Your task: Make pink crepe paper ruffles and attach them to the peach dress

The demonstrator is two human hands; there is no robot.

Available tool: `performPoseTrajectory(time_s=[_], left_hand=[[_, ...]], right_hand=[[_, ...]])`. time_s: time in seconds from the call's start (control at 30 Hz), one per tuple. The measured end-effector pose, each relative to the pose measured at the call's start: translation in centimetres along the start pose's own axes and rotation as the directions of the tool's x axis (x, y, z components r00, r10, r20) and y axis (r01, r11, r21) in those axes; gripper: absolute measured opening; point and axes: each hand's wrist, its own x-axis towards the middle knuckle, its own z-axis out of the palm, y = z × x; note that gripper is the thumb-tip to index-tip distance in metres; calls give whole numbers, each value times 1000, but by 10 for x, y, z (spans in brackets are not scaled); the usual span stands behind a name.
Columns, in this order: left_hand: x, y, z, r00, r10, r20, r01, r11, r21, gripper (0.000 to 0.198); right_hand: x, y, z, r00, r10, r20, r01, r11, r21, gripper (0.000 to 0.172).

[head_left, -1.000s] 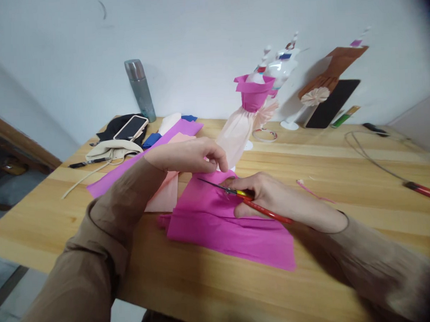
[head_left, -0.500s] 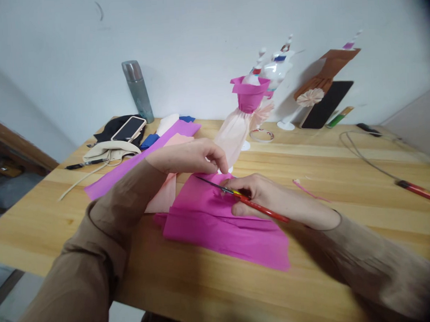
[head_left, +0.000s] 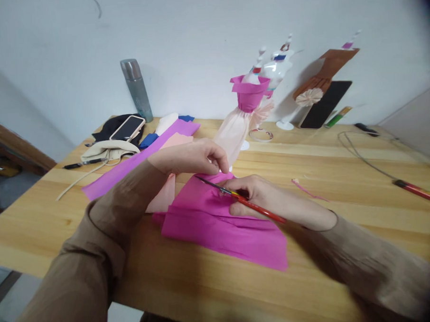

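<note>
Magenta crepe paper (head_left: pixel 223 236) lies in folded layers on the wooden table in front of me. My right hand (head_left: pixel 250 195) grips scissors (head_left: pixel 262 210) with red and yellow handles, seen nearly edge-on. Their dark blades point left across the upper part of the paper; whether the blades are apart I cannot tell. My left hand (head_left: pixel 196 156) pinches the paper's far edge with bent fingers, just beyond the blade tips. Just behind both hands stands a small dress form (head_left: pixel 250 100) wearing a magenta paper top and a pale pink skirt.
Purple paper (head_left: pixel 112 177), peach paper, a phone (head_left: pixel 128 128) and a pen (head_left: pixel 85 163) lie left. A flask (head_left: pixel 137 91) stands behind them. Back right are a brown paper dress (head_left: pixel 334 72), a black panel (head_left: pixel 324 106) and tape roll (head_left: pixel 261 135). A corded red tool (head_left: pixel 419 191) lies right.
The hands, scissors and magenta paper keep almost the same places relative to each other. The whole view has shifted very slightly.
</note>
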Motion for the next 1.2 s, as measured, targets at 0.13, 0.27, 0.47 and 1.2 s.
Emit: performPoseTrajectory(time_s=[0.13, 0.27, 0.47, 1.2], left_hand=[[1, -1, 2, 1000, 6, 3, -6, 1000, -27, 21], [3, -2, 5, 1000, 2, 23, -1, 998, -56, 21], [4, -3, 6, 999, 1, 33, 2, 998, -71, 20], [-15, 1, -18, 994, 24, -105, -22, 999, 25, 23]], right_hand=[[0, 1, 1, 1000, -28, -2, 28, 999, 16, 44], [0, 5, 2, 998, -55, 12, 54, 997, 63, 43], [1, 7, 3, 999, -41, -3, 41, 987, 155, 39], [-13, -16, -6, 999, -54, -4, 49, 933, -356, 42]])
